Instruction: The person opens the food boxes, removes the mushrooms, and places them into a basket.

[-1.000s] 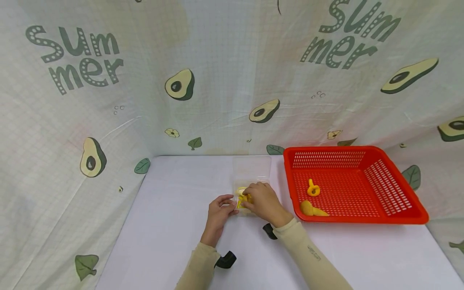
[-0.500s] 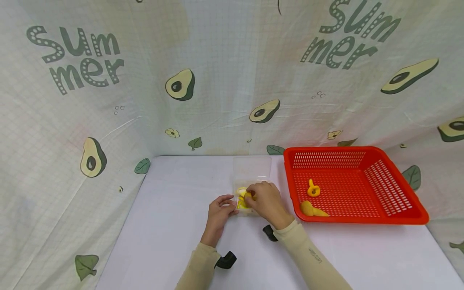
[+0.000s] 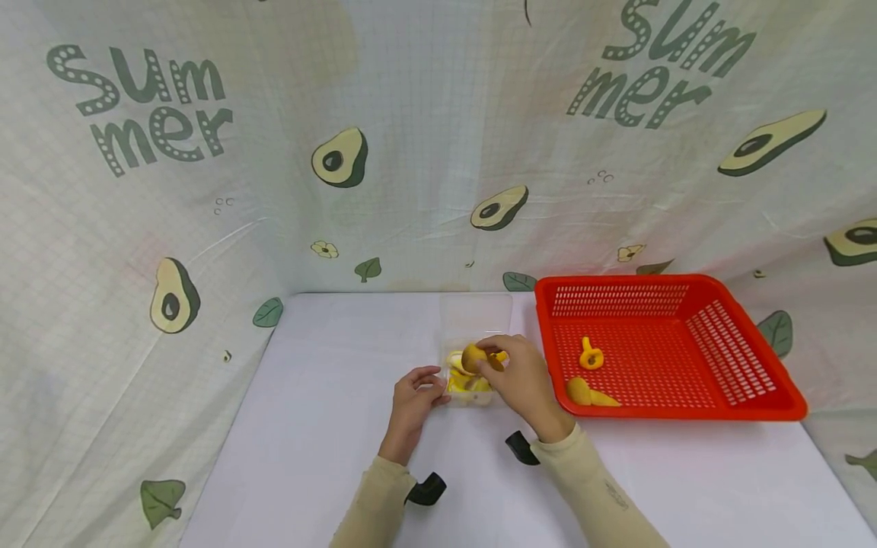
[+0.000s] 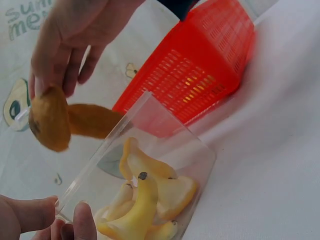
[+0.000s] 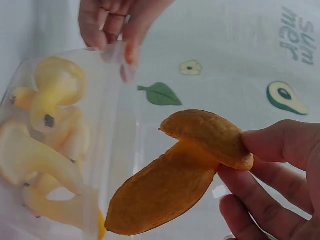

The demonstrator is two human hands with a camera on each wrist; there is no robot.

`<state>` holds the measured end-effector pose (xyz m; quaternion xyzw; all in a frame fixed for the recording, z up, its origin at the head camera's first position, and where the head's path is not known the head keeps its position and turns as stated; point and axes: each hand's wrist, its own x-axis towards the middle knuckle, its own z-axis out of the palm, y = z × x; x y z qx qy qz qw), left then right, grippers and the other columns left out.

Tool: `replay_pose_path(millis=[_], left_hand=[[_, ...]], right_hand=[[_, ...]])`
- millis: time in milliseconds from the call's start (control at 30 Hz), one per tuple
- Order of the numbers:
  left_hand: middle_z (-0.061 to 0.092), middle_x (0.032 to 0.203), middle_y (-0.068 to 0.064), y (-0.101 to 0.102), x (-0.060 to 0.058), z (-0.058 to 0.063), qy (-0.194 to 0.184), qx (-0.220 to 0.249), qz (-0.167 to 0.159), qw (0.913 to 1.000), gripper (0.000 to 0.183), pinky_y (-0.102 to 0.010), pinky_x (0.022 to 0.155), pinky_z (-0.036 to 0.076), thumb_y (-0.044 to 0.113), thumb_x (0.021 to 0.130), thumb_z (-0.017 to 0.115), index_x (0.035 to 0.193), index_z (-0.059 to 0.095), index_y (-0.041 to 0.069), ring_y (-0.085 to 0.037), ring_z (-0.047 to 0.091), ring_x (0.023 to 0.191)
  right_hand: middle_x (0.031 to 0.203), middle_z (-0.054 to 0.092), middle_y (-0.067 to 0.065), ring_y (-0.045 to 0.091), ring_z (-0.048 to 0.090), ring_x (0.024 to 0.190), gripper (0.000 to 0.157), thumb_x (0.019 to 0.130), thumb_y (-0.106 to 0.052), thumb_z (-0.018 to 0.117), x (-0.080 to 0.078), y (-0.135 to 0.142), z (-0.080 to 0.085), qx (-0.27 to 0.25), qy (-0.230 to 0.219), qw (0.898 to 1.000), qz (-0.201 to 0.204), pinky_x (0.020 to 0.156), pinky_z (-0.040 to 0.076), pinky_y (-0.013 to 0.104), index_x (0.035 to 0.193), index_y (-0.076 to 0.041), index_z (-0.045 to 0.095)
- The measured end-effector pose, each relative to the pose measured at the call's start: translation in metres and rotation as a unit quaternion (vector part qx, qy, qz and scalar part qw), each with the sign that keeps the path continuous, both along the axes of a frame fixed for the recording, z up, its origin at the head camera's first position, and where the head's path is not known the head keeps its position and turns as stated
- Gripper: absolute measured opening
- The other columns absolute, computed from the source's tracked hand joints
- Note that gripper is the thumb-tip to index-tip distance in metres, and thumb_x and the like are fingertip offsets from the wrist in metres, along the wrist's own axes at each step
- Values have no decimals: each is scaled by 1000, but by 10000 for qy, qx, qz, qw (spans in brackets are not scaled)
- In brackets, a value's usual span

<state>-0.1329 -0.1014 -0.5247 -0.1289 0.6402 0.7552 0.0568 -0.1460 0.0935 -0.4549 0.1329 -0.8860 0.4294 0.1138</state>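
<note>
My right hand (image 3: 524, 380) pinches a brownish-orange mushroom (image 5: 170, 185) by its cap, between thumb and fingers, with the stem hanging free. It is held over the clear plastic box (image 4: 202, 150), whose lid (image 3: 476, 312) lies folded back toward the wall. Inside the box lie several pale yellow mushrooms (image 4: 142, 205) with dark stem ends, piled on each other. At the box's left side, my left hand (image 3: 413, 399) pinches its rim between thumb and fingers. In the right wrist view those left fingers (image 5: 102, 37) show at the box's corner.
A large red basket (image 3: 685, 415) stands to the right of the box. It holds a yellow mushroom (image 3: 592, 358) and, at its near left corner, tan mushroom pieces (image 3: 589, 393). Behind the white table (image 3: 329, 380) hangs a printed cloth (image 3: 411, 152).
My right hand has drawn the brownish-orange mushroom up out of the box and shifted slightly right, uncovering more of the yellow ones. The left hand stays at the box.
</note>
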Motion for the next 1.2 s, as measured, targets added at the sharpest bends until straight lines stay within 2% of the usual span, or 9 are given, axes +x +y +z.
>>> replay_pose_path(millis=[133,300,433,567,967,1200], left_hand=[[62,99,-12,0,-1,0,-9,31,11,10000,38,-26,73,65,-11,95,67,132,59,-16,-14,62,85],[62,99,-14,0,-1,0,5,37,12,10000,38,-26,73,65,-12,95,65,132,58,-17,-14,62,84],[62,99,-14,0,-1,-1,26,39,25,10000,38,-26,72,65,-13,95,65,132,58,-17,-14,62,83],[62,98,-12,0,-1,-1,4,16,46,10000,38,-27,72,66,-13,95,65,131,58,-17,-14,62,83],[62,99,-12,-1,-1,-1,-25,-93,5,10000,38,-30,75,66,-11,95,66,131,59,-16,-16,61,85],[62,98,-12,-1,-2,-1,-3,-54,-12,10000,37,-30,75,66,-11,95,66,131,59,-16,-15,62,85]], right_hand=[[106,79,10,30,69,100,23,87,-3,86,3,11,9,-274,356,9990,-68,88,59,49,109,-4,80],[105,79,11,28,67,96,26,85,2,86,7,28,17,-416,632,9967,-282,82,53,38,109,-2,80],[107,79,12,28,64,95,28,85,5,85,10,43,21,-402,868,9947,-384,79,50,30,112,-1,80],[106,79,13,31,66,98,31,82,9,85,12,56,24,-280,1218,9910,-489,82,50,28,112,0,80],[100,79,16,32,65,95,35,76,10,89,16,92,25,464,2057,9750,-699,83,46,41,109,2,80],[100,79,17,35,66,95,37,74,10,91,17,110,23,941,2237,9666,-824,84,47,48,109,2,80]])
